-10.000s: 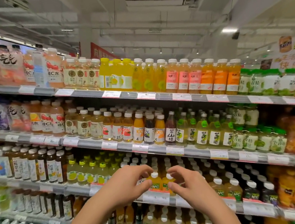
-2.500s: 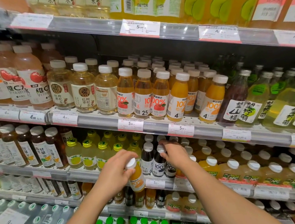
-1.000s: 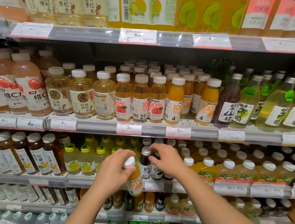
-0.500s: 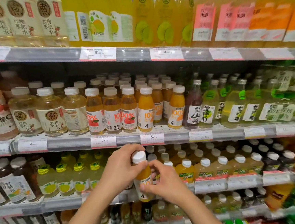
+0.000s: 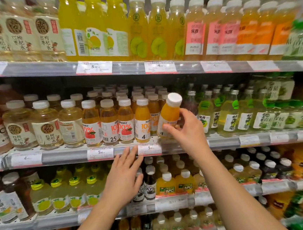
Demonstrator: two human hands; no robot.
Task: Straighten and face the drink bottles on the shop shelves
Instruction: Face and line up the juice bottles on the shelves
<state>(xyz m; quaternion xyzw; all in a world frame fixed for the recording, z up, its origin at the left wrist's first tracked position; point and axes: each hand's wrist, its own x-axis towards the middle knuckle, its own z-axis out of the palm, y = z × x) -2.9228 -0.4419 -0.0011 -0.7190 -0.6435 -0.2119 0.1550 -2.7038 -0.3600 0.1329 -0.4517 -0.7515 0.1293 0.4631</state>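
Note:
My right hand (image 5: 185, 128) grips a small orange juice bottle (image 5: 169, 113) with a white cap, tilted to the right, at the front of the middle shelf (image 5: 64, 156). It sits just right of a matching upright orange bottle (image 5: 142, 122) and three apple juice bottles (image 5: 109, 124). My left hand (image 5: 124, 179) is open with fingers spread, its fingertips at the shelf's price rail below those bottles, holding nothing. Dark "100%" bottles (image 5: 149, 183) on the shelf below are partly hidden behind it.
The top shelf (image 5: 128, 66) carries tall yellow and orange bottles. Green-label glass bottles (image 5: 228, 113) stand right of the held bottle, pale jujube drinks (image 5: 46, 126) to the left. NFC juice bottles (image 5: 184, 182) fill the lower shelf, with more rows beneath.
The orange bottle passed from my left hand to my right, which has lifted it up to the middle shelf. My left hand let go and now reaches open toward the price rail.

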